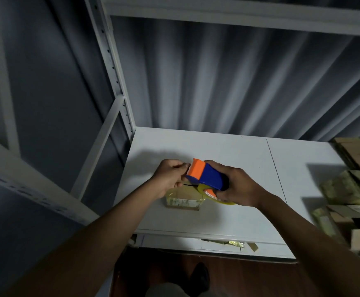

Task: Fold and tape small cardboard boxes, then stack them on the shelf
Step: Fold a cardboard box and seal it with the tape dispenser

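A small cardboard box [183,199] lies on the white shelf board [235,151], partly hidden under my hands. My right hand [237,187] grips a blue and orange tape dispenser [207,175] with a yellowish tape roll [213,196], held just above the box. My left hand [169,175] is at the dispenser's orange toothed end, its fingers curled as if pinching the tape end; the clear tape itself cannot be made out.
Several taped cardboard boxes [350,189] are piled at the shelf's right edge. A white metal upright [114,82] and a diagonal brace [98,146] stand to the left. Corrugated wall behind. A lower shelf [217,246] holds more cardboard.
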